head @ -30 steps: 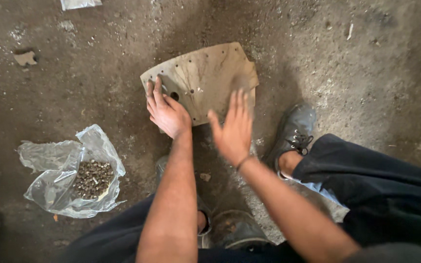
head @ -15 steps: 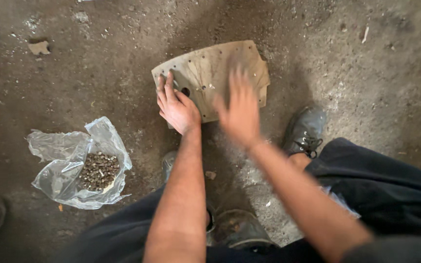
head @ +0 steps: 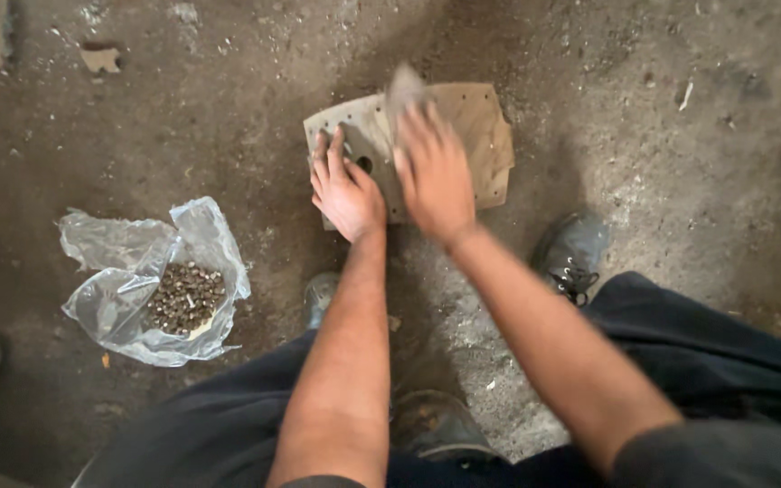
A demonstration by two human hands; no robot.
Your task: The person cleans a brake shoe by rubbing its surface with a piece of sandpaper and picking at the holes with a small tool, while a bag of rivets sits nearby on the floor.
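Two bare hands work over a tan curved plate (head: 476,136) with rows of small holes, which lies on the dirty concrete floor (head: 680,181) straight ahead of the person. The left hand (head: 347,190) rests flat on the plate's near left part, fingers stretched out and close together, palm down, pressing on it and gripping nothing. The right hand (head: 434,172) lies just beside it, over the middle of the plate, blurred; its fingers point away from the person, and at their tips shows a small grey blurred thing (head: 404,86) that I cannot tell as held or merely lying there. Both hands are nearly touching, side by side.

Well apart to the left, a clear plastic bag (head: 128,280) lies open on the floor with a heap of small dark metal pieces (head: 184,296) inside. A dark laced shoe (head: 571,253) stands near the plate's right lower corner.
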